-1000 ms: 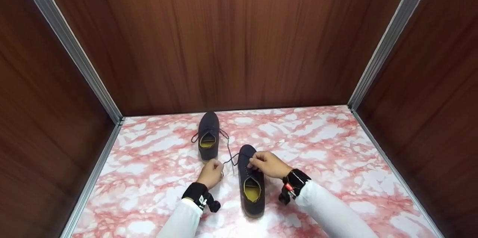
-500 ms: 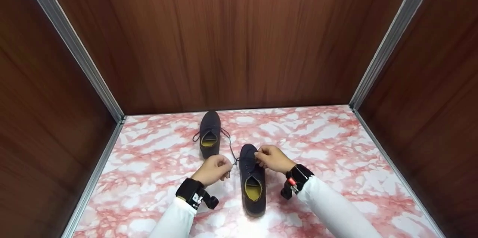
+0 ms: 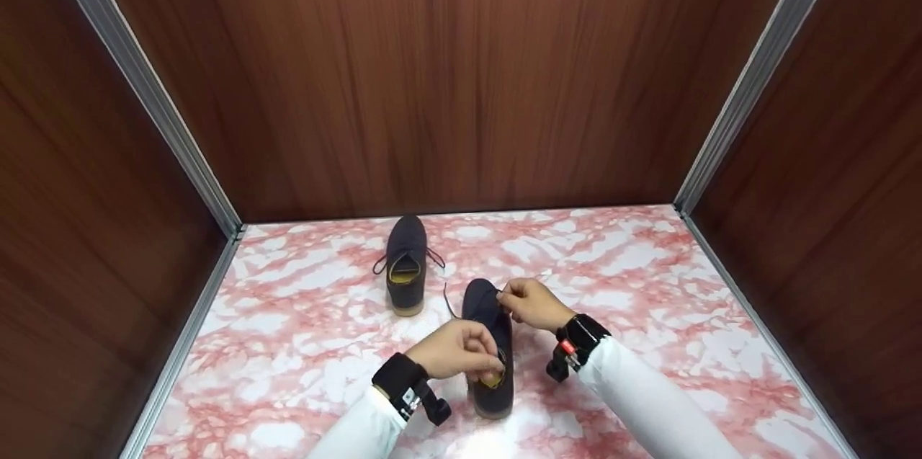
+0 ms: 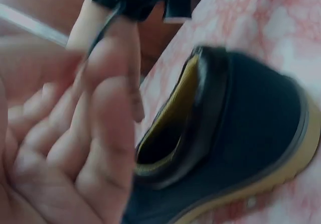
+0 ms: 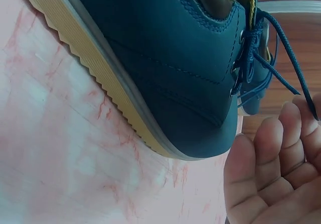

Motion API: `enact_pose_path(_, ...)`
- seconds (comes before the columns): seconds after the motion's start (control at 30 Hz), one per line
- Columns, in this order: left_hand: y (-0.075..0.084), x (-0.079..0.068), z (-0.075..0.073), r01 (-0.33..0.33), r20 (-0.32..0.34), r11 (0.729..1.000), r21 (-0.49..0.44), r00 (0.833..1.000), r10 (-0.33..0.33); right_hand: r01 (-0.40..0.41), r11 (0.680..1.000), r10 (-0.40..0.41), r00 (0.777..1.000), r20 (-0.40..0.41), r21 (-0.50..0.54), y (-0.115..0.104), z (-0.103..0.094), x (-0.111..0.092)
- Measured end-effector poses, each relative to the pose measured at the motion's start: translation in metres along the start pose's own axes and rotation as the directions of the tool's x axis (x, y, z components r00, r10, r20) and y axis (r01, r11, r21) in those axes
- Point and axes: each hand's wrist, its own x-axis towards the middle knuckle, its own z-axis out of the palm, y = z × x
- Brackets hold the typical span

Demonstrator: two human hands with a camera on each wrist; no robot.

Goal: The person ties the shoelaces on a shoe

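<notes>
A dark navy shoe [image 3: 477, 295] with a yellow lining stands toe away from me, its heel nearest. My left hand [image 3: 454, 349] hangs over its opening, with thumb and forefinger pinching a dark shoelace [image 4: 103, 30] in the left wrist view. On the shoe's right side, my right hand [image 3: 534, 302] pinches another stretch of lace [image 5: 287, 45], drawn out from the eyelets. The other fingers of the right hand are loosely bent. A lace end [image 3: 448, 299] lies left of the shoe. The left hand hides part of the shoe's tongue and opening.
A matching shoe [image 3: 407, 292] with its lace tied in a bow stands farther back to the left. Brown wood-look panels [image 3: 461, 84] enclose the back and sides of the red-and-white marbled surface [image 3: 612, 387].
My left hand first lifts from beside the far shoe's heel, then moves right and nearer, over the near shoe's opening, drawing the lace along. The right hand shifts slightly right, still pinching lace.
</notes>
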Motion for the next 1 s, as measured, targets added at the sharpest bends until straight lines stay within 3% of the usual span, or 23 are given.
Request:
enact_pose_path(0.07,-0.002,0.001,-0.003,-0.003,-0.005,1.000,0.007,1.000,0.003,0.002,1.000,-0.002,1.000,0.004,-0.001,0.001,0.000,0.000)
enact_pose_path(0.17,-0.008,0.002,-0.013,-0.012,-0.135,0.998,0.058,0.991,0.020,0.002,1.000,-0.002,1.000,0.004,-0.001,0.003,-0.001,0.001)
enact_pose_path(0.33,-0.020,0.007,-0.030,0.022,-0.348,0.987,0.158,0.937,0.035,-0.005,1.000,0.005,1.000,0.008,0.016,0.006,-0.002,0.001)
enact_pose_path(0.5,-0.033,0.016,-0.037,0.130,-0.455,0.966,0.222,0.890,-0.016,0.007,1.000,-0.008,1.000,0.012,0.029,0.009,0.000,0.000)
enact_pose_path(0.6,-0.038,0.025,-0.037,0.186,-0.481,0.952,0.243,0.875,-0.048,0.009,0.999,-0.010,1.000,0.009,0.036,0.008,-0.001,-0.001)
enact_pose_path(0.67,-0.041,0.028,-0.037,0.199,-0.476,0.949,0.245,0.877,-0.061,0.009,0.999,-0.009,1.000,0.008,0.042,0.007,0.000,-0.002)
enact_pose_path(0.87,-0.039,0.028,-0.037,0.155,-0.383,0.955,0.253,0.923,-0.049,0.002,0.999,-0.002,1.000,0.003,0.036,0.005,0.000,-0.003)
enact_pose_path(1.0,-0.034,0.026,-0.033,0.149,-0.357,0.956,0.254,0.933,-0.051,-0.001,1.000,0.001,1.000,-0.008,0.029,0.005,-0.001,-0.003)
